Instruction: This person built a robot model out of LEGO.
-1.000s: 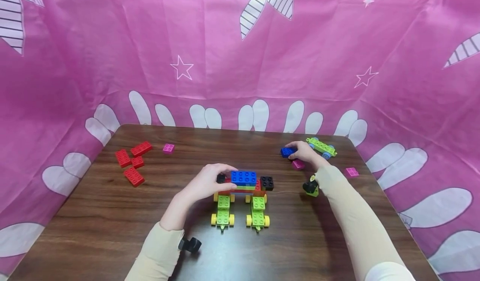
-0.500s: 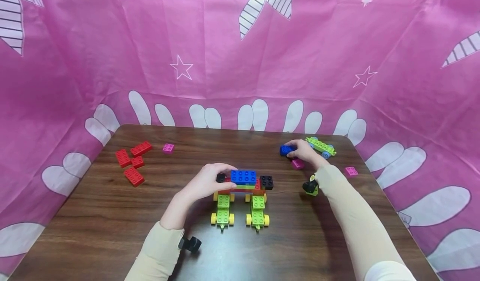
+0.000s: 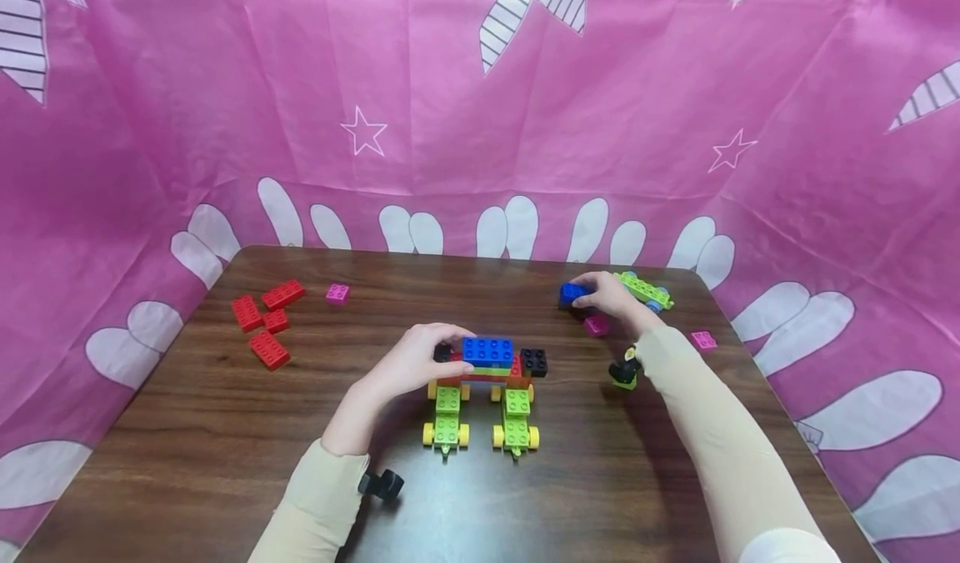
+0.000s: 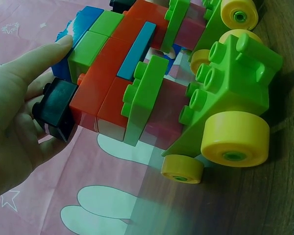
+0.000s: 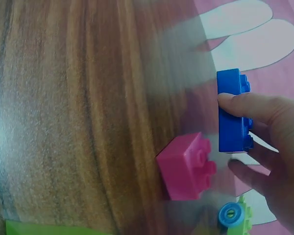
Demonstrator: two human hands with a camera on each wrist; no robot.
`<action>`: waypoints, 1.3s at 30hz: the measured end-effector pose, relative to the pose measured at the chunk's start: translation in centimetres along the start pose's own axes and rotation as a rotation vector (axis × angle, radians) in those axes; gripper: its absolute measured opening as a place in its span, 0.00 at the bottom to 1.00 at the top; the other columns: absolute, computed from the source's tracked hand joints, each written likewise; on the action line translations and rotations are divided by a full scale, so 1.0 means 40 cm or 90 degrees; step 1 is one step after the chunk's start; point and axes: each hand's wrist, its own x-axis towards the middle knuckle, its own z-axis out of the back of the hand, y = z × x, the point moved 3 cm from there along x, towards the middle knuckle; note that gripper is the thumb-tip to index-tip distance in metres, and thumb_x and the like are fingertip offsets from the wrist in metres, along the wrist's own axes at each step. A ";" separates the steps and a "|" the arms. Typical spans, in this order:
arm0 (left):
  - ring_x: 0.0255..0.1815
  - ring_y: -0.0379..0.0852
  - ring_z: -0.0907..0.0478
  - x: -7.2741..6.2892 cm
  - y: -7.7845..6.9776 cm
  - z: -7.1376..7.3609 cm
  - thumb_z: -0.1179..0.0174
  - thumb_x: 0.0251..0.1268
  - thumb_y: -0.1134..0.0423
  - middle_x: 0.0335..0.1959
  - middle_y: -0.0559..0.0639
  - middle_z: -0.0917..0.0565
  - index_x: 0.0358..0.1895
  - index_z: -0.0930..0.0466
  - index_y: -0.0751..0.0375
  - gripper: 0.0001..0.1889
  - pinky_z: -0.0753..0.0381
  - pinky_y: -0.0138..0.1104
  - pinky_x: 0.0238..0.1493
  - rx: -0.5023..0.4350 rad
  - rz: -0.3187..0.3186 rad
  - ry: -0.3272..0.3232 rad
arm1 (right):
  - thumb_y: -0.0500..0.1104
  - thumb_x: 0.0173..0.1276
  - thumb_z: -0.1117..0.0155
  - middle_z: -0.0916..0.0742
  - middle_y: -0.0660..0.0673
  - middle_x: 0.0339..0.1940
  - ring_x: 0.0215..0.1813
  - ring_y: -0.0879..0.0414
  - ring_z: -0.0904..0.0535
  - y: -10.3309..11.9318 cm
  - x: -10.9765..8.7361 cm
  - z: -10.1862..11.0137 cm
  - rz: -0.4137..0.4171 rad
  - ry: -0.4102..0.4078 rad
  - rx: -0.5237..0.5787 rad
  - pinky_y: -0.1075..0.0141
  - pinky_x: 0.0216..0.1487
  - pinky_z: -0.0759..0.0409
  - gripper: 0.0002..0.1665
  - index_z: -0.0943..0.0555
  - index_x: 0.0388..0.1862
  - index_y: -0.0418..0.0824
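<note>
In the head view, my left hand [image 3: 416,363] holds the upper left end of a toy brick vehicle [image 3: 487,373]. The thumb presses the vehicle's blue top brick [image 4: 85,27] in the left wrist view, while fingers pass behind a black brick [image 4: 56,105]. Below are red and lime bricks on lime wheeled bases with yellow wheels [image 4: 235,139]. At the back right, my right hand [image 3: 609,296] pinches a studded blue brick [image 5: 230,115] between thumb and fingers. Near that hand lies a pink brick [image 5: 183,169], apart from the blue one.
A lime wheeled base [image 3: 643,290] with blue wheels stands beyond the right hand. Several red bricks [image 3: 268,349] and one pink brick [image 3: 337,294] lie at the back left. Another pink brick [image 3: 703,340] is near the right edge. A black-and-lime piece [image 3: 624,373] sits by the right forearm.
The right hand and its blue brick have risen slightly at the back right. The left hand keeps its hold on the vehicle, which stays in place.
</note>
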 end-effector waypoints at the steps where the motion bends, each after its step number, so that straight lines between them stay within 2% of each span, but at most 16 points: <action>1: 0.56 0.48 0.21 0.001 -0.001 0.000 0.31 0.60 0.53 0.56 0.50 0.17 0.59 0.21 0.53 0.24 0.21 0.47 0.60 0.000 0.000 0.000 | 0.39 0.66 0.34 0.21 0.30 0.62 0.63 0.36 0.26 0.004 -0.002 0.003 0.000 -0.004 0.001 0.43 0.64 0.27 0.27 0.25 0.62 0.32; 9: 0.56 0.47 0.21 0.001 0.000 0.002 0.31 0.59 0.54 0.55 0.48 0.17 0.59 0.20 0.53 0.24 0.21 0.45 0.59 0.001 0.011 -0.003 | 0.40 0.65 0.32 0.18 0.31 0.58 0.58 0.39 0.21 0.064 -0.013 0.022 0.046 -0.020 0.003 0.46 0.59 0.22 0.26 0.23 0.60 0.31; 17: 0.56 0.47 0.21 0.001 0.000 0.002 0.31 0.60 0.54 0.55 0.49 0.17 0.59 0.20 0.53 0.23 0.21 0.46 0.59 0.004 -0.002 -0.003 | 0.42 0.64 0.31 0.19 0.31 0.59 0.62 0.36 0.23 0.155 -0.040 0.042 0.097 -0.035 -0.024 0.44 0.63 0.25 0.27 0.23 0.61 0.33; 22: 0.56 0.47 0.21 -0.001 -0.004 0.005 0.31 0.60 0.53 0.56 0.49 0.17 0.59 0.21 0.53 0.24 0.22 0.46 0.60 0.003 0.003 0.002 | 0.43 0.62 0.29 0.17 0.33 0.57 0.57 0.38 0.20 0.227 -0.072 0.042 0.112 -0.045 -0.025 0.46 0.58 0.21 0.28 0.22 0.60 0.35; 33: 0.56 0.48 0.21 -0.001 -0.009 0.003 0.32 0.60 0.54 0.56 0.50 0.17 0.59 0.21 0.54 0.24 0.22 0.46 0.61 0.010 -0.005 0.003 | 0.43 0.57 0.24 0.13 0.35 0.49 0.48 0.41 0.16 0.374 -0.156 0.025 0.195 -0.062 -0.030 0.48 0.50 0.17 0.26 0.18 0.54 0.36; 39: 0.55 0.47 0.21 -0.001 -0.005 0.002 0.31 0.60 0.53 0.55 0.49 0.17 0.60 0.21 0.54 0.24 0.21 0.46 0.60 0.003 -0.006 0.000 | 0.43 0.56 0.24 0.12 0.39 0.47 0.45 0.46 0.16 0.437 -0.200 -0.004 0.234 -0.044 -0.033 0.52 0.49 0.15 0.24 0.17 0.52 0.37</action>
